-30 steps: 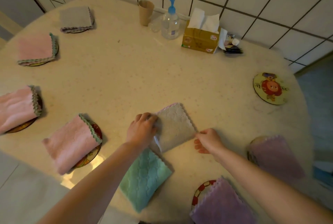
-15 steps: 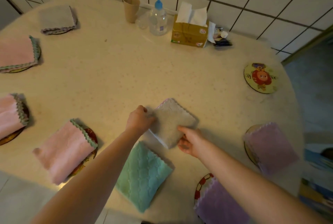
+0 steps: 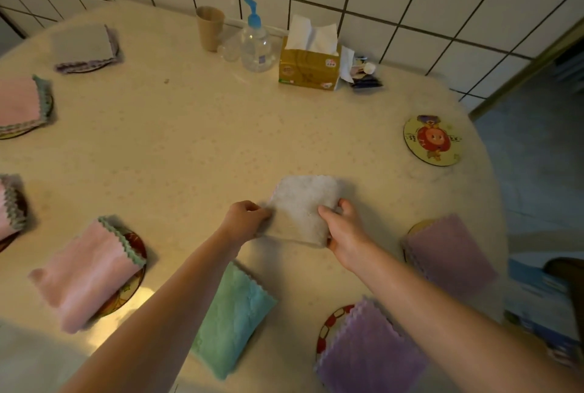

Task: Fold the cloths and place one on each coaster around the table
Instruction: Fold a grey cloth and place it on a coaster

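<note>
You hold the folded grey cloth (image 3: 303,207) near the middle of the counter (image 3: 189,146), your left hand (image 3: 245,220) pinching its left edge and your right hand (image 3: 343,228) gripping its right edge, thumb on top. Whether it is touching the counter is unclear. The bare cartoon coaster (image 3: 432,140) lies beyond to the right. A green cloth (image 3: 235,318) lies nearer you, beside your left forearm.

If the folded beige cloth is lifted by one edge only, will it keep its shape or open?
The beige cloth looks soft and fluffy, so it would probably droop and unfold. The left hand and right hand grip opposite edges, which likely keeps the fold. It seems light and unlikely to slip.
</note>
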The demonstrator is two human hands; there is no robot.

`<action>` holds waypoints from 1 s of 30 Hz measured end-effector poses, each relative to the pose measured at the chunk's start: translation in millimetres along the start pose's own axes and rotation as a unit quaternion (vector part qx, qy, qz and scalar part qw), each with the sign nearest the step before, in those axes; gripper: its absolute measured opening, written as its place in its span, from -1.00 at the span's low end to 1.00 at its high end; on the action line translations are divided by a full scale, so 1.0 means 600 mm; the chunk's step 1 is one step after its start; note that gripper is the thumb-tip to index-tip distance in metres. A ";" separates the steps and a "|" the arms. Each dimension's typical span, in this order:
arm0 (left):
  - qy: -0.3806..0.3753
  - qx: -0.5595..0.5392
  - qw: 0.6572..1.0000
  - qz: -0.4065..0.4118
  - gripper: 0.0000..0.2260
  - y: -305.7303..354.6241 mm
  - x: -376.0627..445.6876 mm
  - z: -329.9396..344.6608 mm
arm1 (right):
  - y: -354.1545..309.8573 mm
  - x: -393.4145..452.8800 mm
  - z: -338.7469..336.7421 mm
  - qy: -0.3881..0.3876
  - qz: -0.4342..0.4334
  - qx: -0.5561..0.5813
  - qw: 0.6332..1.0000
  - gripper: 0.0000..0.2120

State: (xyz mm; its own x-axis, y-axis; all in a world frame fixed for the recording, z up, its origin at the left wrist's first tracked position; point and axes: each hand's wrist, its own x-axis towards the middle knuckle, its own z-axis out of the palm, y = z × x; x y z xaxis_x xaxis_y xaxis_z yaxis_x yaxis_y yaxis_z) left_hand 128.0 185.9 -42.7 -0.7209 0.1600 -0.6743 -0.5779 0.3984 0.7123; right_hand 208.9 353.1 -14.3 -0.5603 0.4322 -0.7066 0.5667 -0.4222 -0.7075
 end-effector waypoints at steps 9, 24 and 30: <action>-0.031 -0.209 0.977 -0.037 -0.90 0.017 -0.068 0.149 | -0.056 0.006 -0.162 -0.017 -0.112 -0.159 0.981 -0.79; -0.037 -0.051 0.997 0.035 -0.89 0.134 -0.115 0.502 | -0.198 0.113 -0.512 -0.012 -0.149 -0.285 0.947 -0.66; -0.006 0.031 0.994 0.101 -0.92 0.241 -0.026 0.551 | -0.283 0.217 -0.523 0.042 -0.196 -0.308 0.930 -0.68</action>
State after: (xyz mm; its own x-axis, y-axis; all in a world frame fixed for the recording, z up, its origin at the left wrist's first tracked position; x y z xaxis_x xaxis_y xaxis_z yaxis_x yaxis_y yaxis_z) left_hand 182.3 539.7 6.5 -0.8152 0.2535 -0.5207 -0.3964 0.4113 0.8208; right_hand 229.2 731.3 16.6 -0.7616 0.5289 -0.3746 0.5829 0.3063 -0.7526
